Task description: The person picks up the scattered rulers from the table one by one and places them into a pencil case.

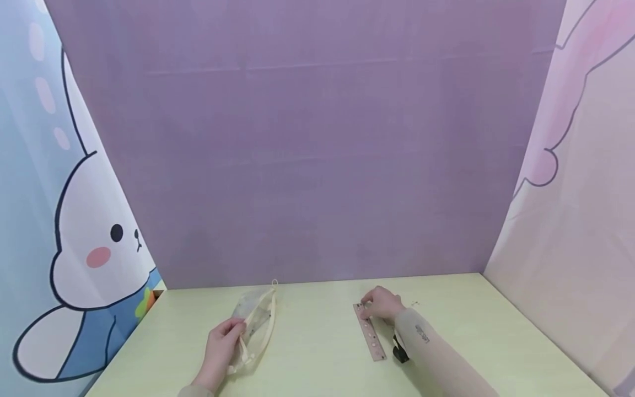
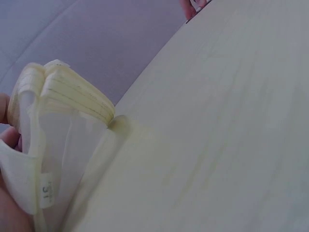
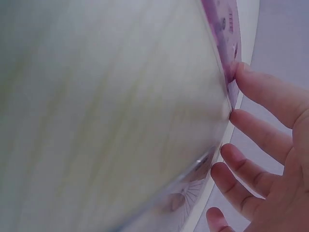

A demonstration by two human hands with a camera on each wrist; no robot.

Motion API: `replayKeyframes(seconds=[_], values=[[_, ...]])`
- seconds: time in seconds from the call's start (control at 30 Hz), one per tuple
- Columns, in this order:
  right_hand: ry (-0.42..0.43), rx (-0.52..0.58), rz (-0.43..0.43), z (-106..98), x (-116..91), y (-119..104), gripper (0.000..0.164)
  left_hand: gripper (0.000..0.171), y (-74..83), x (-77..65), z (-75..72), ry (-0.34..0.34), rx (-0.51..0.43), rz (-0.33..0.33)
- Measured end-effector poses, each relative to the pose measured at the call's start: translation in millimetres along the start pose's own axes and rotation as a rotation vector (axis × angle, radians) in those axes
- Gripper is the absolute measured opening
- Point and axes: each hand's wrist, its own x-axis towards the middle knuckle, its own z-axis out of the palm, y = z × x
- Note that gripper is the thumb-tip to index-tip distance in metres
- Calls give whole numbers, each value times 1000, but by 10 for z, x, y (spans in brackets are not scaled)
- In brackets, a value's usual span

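Observation:
My left hand (image 1: 222,348) grips the near left edge of a see-through pouch (image 1: 258,337) with a cream zipper and a small ring at its far end. In the left wrist view the pouch (image 2: 65,133) stands up from the table, its zipper edge folded and a small white tag on its side. At the right, my right hand (image 1: 383,304) pinches the far end of a pink patterned ruler (image 1: 372,339). Close up, thumb and forefinger meet at the edge of the ruler (image 3: 223,24), the other fingers spread apart.
A clear piece with radiating printed lines (image 3: 186,195) lies by my right fingers. A black object (image 1: 399,352) shows beneath my right forearm. The pale yellow table (image 1: 317,342) ends at a purple backdrop (image 1: 317,165), with printed curtains (image 1: 99,220) at both sides.

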Motion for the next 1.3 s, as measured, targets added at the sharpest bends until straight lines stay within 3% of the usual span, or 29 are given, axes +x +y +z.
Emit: replayKeyframes(seconds=[0.33, 0.57, 0.8, 1.03, 1.3], values=[[-10, 1, 3, 4, 23, -42, 36, 23, -19, 15, -2, 1, -6, -4], [-33, 104, -1, 42, 58, -41, 39, 24, -18, 6, -6, 0, -8, -1], [-62, 292, 43, 40, 20, -123, 41, 23, -6, -5, -12, 10, -3, 3], [-68, 339, 63, 35, -22, -186, 49, 23, 3, 2, -6, 8, -8, 6], [-78, 405, 58, 33, -40, -154, 14, 23, -7, 16, -2, 6, -16, -6]])
